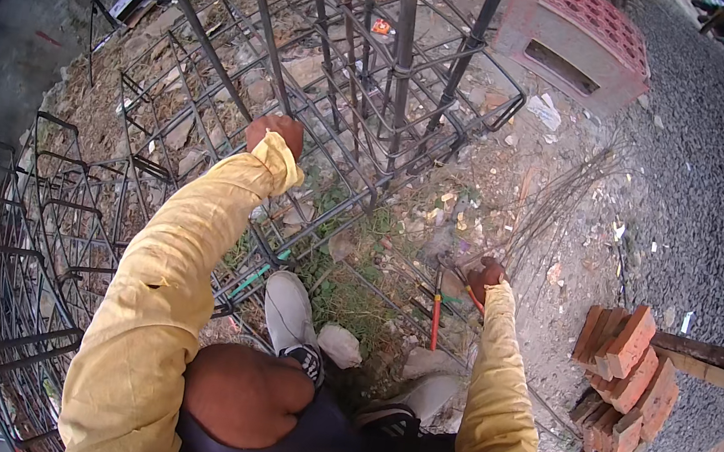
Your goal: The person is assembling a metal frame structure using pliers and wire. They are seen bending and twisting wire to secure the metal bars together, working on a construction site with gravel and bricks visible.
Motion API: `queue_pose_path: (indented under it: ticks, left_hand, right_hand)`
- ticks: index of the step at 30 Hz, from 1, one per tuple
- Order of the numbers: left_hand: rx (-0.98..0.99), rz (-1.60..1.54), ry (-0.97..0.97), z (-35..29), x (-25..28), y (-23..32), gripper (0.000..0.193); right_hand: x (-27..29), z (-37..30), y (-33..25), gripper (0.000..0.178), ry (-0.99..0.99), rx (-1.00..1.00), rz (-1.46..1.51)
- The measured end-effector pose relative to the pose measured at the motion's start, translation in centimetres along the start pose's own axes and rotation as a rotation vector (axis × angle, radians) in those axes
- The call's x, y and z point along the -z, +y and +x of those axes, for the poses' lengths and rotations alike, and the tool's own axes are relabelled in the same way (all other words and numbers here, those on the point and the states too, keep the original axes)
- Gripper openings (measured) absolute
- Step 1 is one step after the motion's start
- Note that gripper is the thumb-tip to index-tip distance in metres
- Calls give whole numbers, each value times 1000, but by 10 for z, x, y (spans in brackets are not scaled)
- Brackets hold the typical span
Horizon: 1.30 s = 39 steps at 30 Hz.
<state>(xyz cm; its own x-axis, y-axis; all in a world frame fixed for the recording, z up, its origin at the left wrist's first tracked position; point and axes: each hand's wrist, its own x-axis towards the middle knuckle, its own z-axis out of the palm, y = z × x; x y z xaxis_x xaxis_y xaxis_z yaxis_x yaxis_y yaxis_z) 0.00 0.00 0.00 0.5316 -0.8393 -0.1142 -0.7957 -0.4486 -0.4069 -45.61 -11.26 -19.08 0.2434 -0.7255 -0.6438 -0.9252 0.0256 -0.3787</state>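
Note:
My left hand (275,132) is closed around a dark steel rebar (264,36) at the lower part of the reinforcement cage. Low on the right, my right hand (486,276) is closed, its fingertips partly hidden. It sits at the near end of a spread bundle of thin binding wires (559,203) on the ground. Right beside it are pincers (435,315) with red-orange handles spread apart, one handle running up to the hand. Whether that hand grips wire or the handle, I cannot tell. Tied square stirrups (402,74) surround several upright bars in front of me.
A long rebar cage (34,254) stretches along the left by a grey wall (11,56). Stacked red bricks (626,356) stand at right, near a wooden pole (710,353). A pinkish perforated block (578,39) sits far right beside the gravel road (713,164). Stones (339,346) lie by my shoes.

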Motion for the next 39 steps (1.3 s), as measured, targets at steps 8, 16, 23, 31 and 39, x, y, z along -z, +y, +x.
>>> queue_pose_path:
  ticks: [8, 16, 23, 31, 39]
  left_hand:
    - [140, -500, -289, -12, 41, -34, 60]
    - [314, -1538, -172, -35, 85, -186, 41]
    - [-581, -2218, -108, 56, 156, -183, 72]
    - [-1330, -2268, -635, 100, 206, -149, 70]
    - [-1208, -2309, -418, 92, 218, -137, 62]
  right_hand:
    - [-32, -61, -33, 34, 168, -141, -434]
    - [-22, -75, -36, 21, 344, 254, -49]
    - [-37, -90, -23, 25, 409, 405, 88]
    - [46, -180, -145, 52, 174, 429, 905]
    - [57, -196, -209, 26, -307, 190, 1334]
